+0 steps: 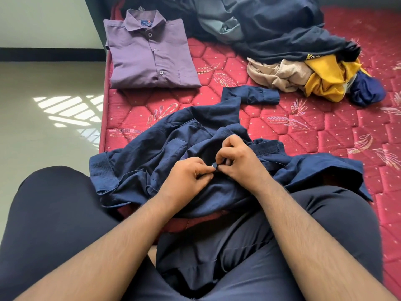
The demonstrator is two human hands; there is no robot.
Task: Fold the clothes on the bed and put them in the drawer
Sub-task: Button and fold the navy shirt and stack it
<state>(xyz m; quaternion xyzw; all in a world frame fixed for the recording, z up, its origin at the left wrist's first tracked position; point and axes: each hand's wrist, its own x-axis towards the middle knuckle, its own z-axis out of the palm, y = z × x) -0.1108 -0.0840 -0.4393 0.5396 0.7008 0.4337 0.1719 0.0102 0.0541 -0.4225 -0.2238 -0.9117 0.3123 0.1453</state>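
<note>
A crumpled navy blue shirt point(156, 148) lies on the red mattress point(314, 131) right in front of my knees, one sleeve stretched toward the far right. My left hand point(186, 179) and my right hand point(238, 159) meet over its middle, and both pinch the shirt's front edge between thumb and fingers. A folded purple shirt point(147, 53) lies flat at the far left corner of the bed. A heap of unfolded clothes sits at the back: dark navy garments point(282, 29), a beige piece point(275, 74) and a yellow one point(325, 79).
The bed's left edge point(104, 118) drops to a pale tiled floor point(43, 105) with a sunlit patch. My legs in dark trousers point(54, 224) fill the lower frame. No drawer is in view.
</note>
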